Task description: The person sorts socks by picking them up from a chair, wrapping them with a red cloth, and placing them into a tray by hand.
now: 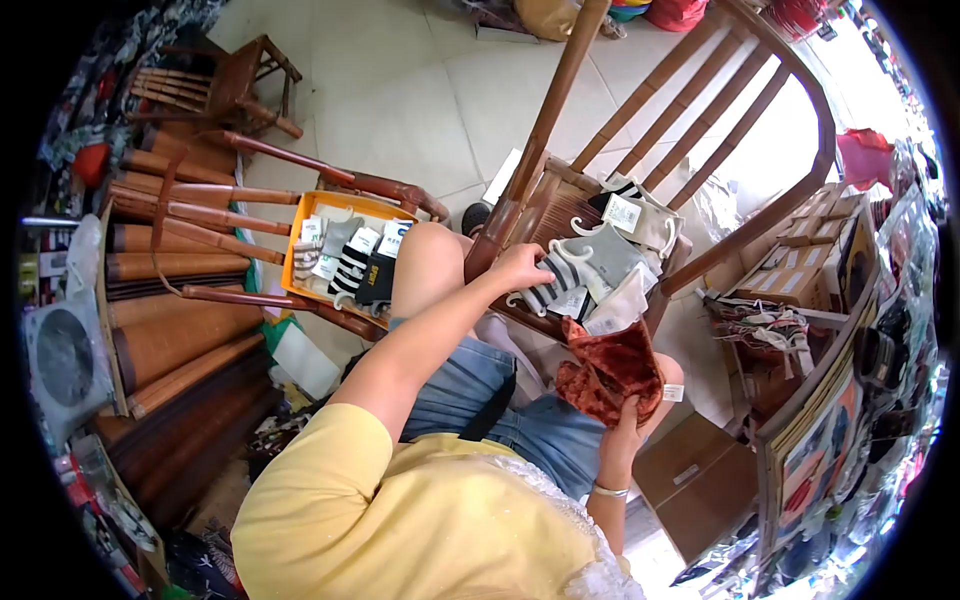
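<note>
Over on the left, rolled brown mats [185, 322] lean in a stack, and a small wooden chair [238, 92] stands beyond them on the tiled floor [400, 85]. Next to the mats is a reddish-brown armchair [385, 187], and between its arms sits a yellow tray [292, 262] of packed socks, some banded black and white, one dark pair [377, 278] lettered in yellow, with white labels among them. The person sits just right of it in a yellow top [430, 520] and denim shorts [455, 390], facing a second, slatted wooden chair [515, 200] whose seat serves as a desk. At the near left part of that seat, the left hand [523, 268] touches grey-and-black striped socks [550, 285]; its fingers are narrow, drawn close together, though I cannot tell whether they grip or only rest there. Beside the striped socks lie grey socks [612, 258] and pale socks [620, 303], loosely heaped, with white hooks and paper tags showing. Lower and to the right, the right hand [627, 415] is closed on a rust-red, plush-looking cloth [610, 370], held over the lap near the seat's front edge, a small white tag [673, 393] sticking out at its right side. A bracelet [610, 491] circles that wrist. Farther right, a closed cardboard box [697, 480] lies low down.
</note>
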Motion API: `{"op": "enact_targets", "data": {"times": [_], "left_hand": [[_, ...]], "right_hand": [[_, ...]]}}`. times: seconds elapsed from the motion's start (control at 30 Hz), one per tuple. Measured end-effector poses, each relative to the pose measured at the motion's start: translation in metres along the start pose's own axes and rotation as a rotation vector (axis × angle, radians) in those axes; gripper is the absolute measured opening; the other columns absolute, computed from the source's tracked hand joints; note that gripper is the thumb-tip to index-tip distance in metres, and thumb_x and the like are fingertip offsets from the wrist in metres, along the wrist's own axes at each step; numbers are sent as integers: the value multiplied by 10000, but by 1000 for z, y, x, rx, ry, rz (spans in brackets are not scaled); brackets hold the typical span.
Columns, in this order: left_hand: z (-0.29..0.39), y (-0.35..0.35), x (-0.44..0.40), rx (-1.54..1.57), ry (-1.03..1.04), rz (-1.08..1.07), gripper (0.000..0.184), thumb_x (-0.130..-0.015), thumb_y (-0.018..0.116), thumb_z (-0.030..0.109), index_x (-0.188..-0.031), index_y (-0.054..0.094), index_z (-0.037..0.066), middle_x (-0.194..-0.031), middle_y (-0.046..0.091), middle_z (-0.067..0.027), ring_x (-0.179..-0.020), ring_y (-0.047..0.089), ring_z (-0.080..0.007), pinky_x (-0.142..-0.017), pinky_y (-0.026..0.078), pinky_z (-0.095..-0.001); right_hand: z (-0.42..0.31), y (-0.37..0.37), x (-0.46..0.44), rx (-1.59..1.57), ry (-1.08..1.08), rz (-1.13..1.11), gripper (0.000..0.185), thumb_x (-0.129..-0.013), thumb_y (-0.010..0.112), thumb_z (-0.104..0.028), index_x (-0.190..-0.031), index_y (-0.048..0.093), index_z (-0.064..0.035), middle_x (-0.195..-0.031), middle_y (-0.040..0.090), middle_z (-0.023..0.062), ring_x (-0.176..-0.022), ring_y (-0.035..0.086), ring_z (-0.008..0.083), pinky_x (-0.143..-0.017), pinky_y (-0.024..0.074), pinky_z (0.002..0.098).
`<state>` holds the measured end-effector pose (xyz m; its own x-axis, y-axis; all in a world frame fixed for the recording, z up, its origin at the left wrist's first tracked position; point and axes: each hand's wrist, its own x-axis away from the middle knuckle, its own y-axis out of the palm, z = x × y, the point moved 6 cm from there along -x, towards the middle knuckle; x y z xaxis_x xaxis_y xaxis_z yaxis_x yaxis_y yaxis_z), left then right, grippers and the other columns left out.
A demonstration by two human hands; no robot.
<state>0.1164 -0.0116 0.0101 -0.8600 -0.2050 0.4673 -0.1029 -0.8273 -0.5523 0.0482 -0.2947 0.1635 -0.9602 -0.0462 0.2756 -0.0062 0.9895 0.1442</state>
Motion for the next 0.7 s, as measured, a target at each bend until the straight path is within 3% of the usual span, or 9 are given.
{"op": "enact_targets", "data": {"times": [0.1, 0.17, 0.2, 0.3, 0.37, 0.43, 0.53, 0.63, 0.7], "left_hand": [[-11, 3, 18, 27, 113, 79, 432, -675, 747, 265, -1006, 599, 32, -994, 644, -116, -867, 622, -228, -775, 479, -330], [-17, 18, 33, 694, 98, 18, 351, -801, 677, 140, -1108, 551, 27, -1071, 605, -72, -956, 571, -108, -809, 472, -266], [-26, 28, 32, 623, 108, 31, 443, -794, 671, 160, -1180, 522, 1, -1089, 609, -116, -992, 590, -178, -838, 467, -283], [-3, 23, 52, 280, 337, 515, 459, -861, 595, 254, -1218, 492, -16, -1140, 590, -118, -1078, 542, -181, -975, 379, -280], [0, 45, 56, 852, 401, 204, 396, -929, 469, 290, -1224, 497, 28, -1233, 519, -69, -1108, 493, -156, -995, 352, -281], [53, 7, 73, 910, 138, 186, 375, -936, 454, 249, -1243, 474, 34, -1189, 535, -43, -1088, 496, -144, -964, 370, -277], [43, 10, 84, 1064, 164, 32, 327, -932, 441, 172, -1227, 461, 31, -1114, 562, -40, -1027, 525, -121, -894, 425, -287], [38, 5, 82, 1212, 116, -6, 334, -935, 443, 168, -1244, 437, 40, -1104, 563, -41, -1018, 529, -122, -889, 436, -291], [33, 12, 83, 1274, 60, -6, 352, -939, 435, 152, -1272, 404, 43, -1099, 553, -34, -1001, 517, -113, -886, 428, -278]], "right_hand": [[-2, 4, -10, 44, -49, -8, 501, -918, 510, -82, -1369, 303, -14, -1315, 424, 96, -1179, 441, 187, -995, 356, 315], [8, 18, -19, 47, -76, -148, 481, -899, 523, -32, -1346, 350, 8, -1302, 446, 105, -1164, 467, 181, -985, 380, 315], [13, 42, -24, -63, -91, -281, 469, -873, 531, -2, -1322, 397, 1, -1305, 448, 96, -1183, 451, 174, -989, 375, 311], [10, 105, -28, 661, -701, -436, 560, -759, 616, -109, -1294, 457, -61, -1356, 418, 176, -1291, 347, 344, -1055, 260, 457], [42, 133, -43, 703, -659, -470, 506, -787, 609, -142, -1278, 497, -90, -1368, 401, 183, -1320, 300, 348, -1084, 191, 465], [40, 132, -71, 761, -809, -298, 416, -848, 567, -114, -1255, 503, -57, -1297, 485, 171, -1250, 420, 282, -1029, 304, 409], [70, 96, -121, 223, -44, -293, 268, -943, 462, -80, -1178, 505, 40, -1048, 619, 102, -950, 582, 164, -815, 461, 266], [29, 73, -107, 49, -205, -164, 251, -940, 478, -98, -1164, 530, 5, -979, 631, 83, -905, 604, 165, -789, 482, 284], [8, 93, -69, 158, -113, -339, 291, -893, 532, -125, -1174, 548, -51, -1118, 575, 147, -1071, 536, 233, -895, 423, 395]]}}
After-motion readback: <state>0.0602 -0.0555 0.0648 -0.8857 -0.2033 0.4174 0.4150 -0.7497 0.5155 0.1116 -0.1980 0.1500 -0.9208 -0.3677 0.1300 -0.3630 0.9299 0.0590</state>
